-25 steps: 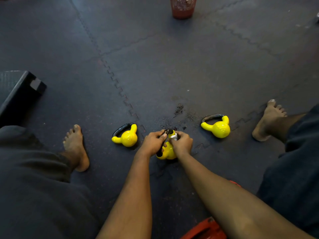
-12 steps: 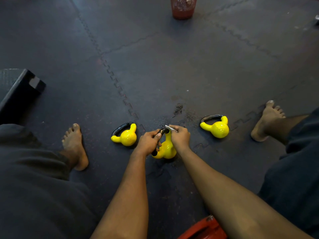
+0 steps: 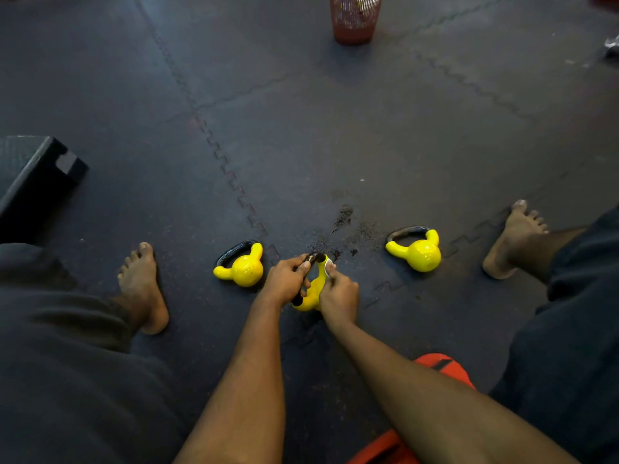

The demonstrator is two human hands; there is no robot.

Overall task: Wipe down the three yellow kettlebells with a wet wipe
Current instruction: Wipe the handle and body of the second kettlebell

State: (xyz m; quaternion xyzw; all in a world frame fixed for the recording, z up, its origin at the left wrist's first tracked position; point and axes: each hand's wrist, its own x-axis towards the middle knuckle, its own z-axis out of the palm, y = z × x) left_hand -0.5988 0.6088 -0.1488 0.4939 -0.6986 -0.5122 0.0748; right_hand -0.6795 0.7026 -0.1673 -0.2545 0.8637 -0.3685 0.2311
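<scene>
Three small yellow kettlebells with black handles are on the dark floor mat. The left kettlebell (image 3: pixel 242 268) and the right kettlebell (image 3: pixel 418 251) lie free on the mat. The middle kettlebell (image 3: pixel 313 293) is tilted between my hands. My left hand (image 3: pixel 286 281) grips its black handle. My right hand (image 3: pixel 338 294) presses a small white wet wipe (image 3: pixel 329 263) against the yellow horn near the handle. Most of the wipe is hidden by my fingers.
My bare feet rest on the mat, the left foot (image 3: pixel 144 286) and the right foot (image 3: pixel 514 239). A red mesh bin (image 3: pixel 355 18) stands far ahead. A black bench (image 3: pixel 30 182) sits at the left. An orange object (image 3: pixel 442 366) lies under my right forearm.
My right hand slid the wipe along the kettlebell's horn near the handle, and the middle kettlebell shifted slightly in my left hand's grip. The other two kettlebells stayed put.
</scene>
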